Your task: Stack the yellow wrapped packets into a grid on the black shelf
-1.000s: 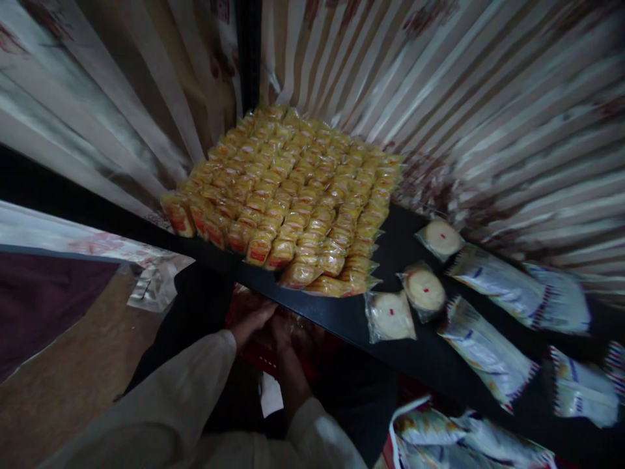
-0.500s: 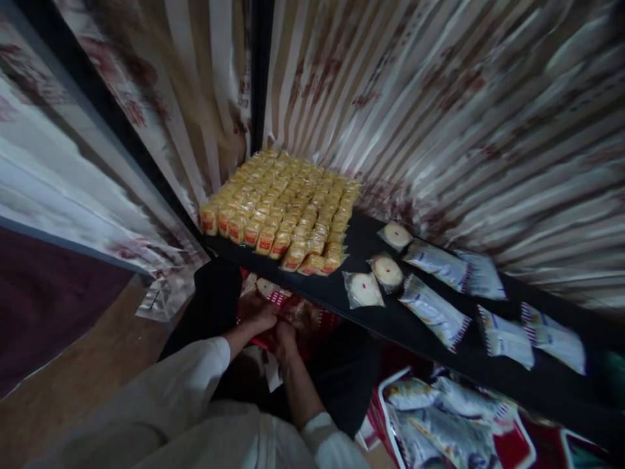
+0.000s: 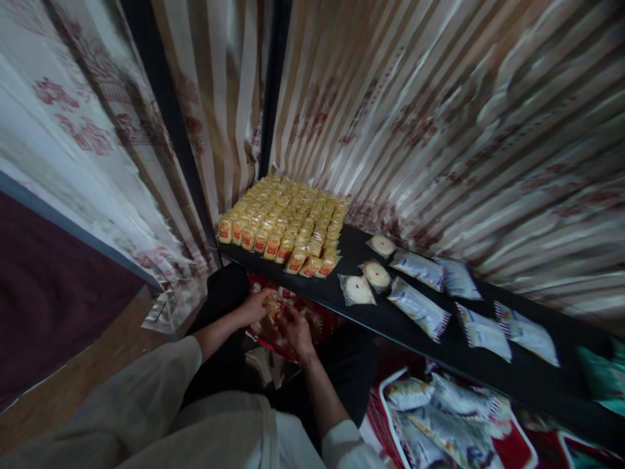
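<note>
My left hand (image 3: pixel 256 307) is low between my knees, over a red basket (image 3: pixel 325 329) partly under the shelf edge. Its fingers close on a small yellow wrapped cake (image 3: pixel 274 309), dim and partly hidden. Close beside it, my right hand (image 3: pixel 297 332) has its fingers apart, pointing towards that cake; whether they touch it is unclear. Clear-wrapped items fill the basket around both hands. Above them, on a black shelf (image 3: pixel 351 251), stand tight rows of yellow wrapped cakes (image 3: pixel 288 221) with red labels.
Right of the rows lie round pale wrapped pastries (image 3: pixel 375 276) and several white-blue packets (image 3: pixel 420 309). A red basket with a white rim (image 3: pixel 398 426) holds similar packets at lower right. A green package (image 3: pixel 603 374) is at the far right. Striped curtains (image 3: pixel 390 130) hang behind.
My hands were close together, low in the basket; now they are slightly apart, with the yellow cake showing between them. The view has shifted a little. The shelf's goods look unchanged.
</note>
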Motion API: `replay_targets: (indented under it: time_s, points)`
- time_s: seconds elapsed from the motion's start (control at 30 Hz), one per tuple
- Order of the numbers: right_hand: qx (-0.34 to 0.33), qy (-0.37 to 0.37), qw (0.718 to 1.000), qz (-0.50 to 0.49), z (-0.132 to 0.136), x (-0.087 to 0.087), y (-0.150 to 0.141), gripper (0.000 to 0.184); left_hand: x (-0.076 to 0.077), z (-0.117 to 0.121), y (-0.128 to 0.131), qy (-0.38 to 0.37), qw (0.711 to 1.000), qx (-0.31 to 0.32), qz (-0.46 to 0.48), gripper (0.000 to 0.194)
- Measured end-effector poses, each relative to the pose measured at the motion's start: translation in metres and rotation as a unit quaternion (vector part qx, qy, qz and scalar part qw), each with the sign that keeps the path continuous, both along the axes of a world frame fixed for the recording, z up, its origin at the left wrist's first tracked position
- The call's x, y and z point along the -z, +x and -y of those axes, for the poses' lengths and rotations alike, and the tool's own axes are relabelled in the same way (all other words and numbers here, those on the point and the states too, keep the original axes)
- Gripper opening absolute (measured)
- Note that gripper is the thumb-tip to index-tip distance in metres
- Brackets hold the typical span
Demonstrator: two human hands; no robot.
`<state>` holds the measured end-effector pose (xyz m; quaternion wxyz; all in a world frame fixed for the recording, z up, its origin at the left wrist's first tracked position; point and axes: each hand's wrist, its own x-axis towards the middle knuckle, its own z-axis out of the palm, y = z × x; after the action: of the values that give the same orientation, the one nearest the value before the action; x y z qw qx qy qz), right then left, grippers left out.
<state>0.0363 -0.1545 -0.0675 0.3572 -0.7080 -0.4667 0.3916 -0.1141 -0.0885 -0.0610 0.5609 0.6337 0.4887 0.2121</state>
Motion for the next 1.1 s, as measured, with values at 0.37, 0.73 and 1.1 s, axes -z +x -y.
replay_targets:
  time_s: [0.37,0.73,1.1]
  points:
    - [0.003,0.076,0.997,-0.018,-0.016,-0.043,-0.016,0.030,-0.032,-0.005,-0.009,0.014,0.994,-0.070,0.086,0.034]
    - [0.068,0.192,0.978,0.052,-0.045,-0.064,-0.032,0.033,-0.067,-0.042,-0.003,0.184,0.969,-0.162,-0.005,0.024]
    - [0.039,0.219,0.968,0.117,-0.055,-0.046,-0.007,0.034,-0.075,-0.066,0.014,0.252,0.955,-0.131,-0.090,0.027]
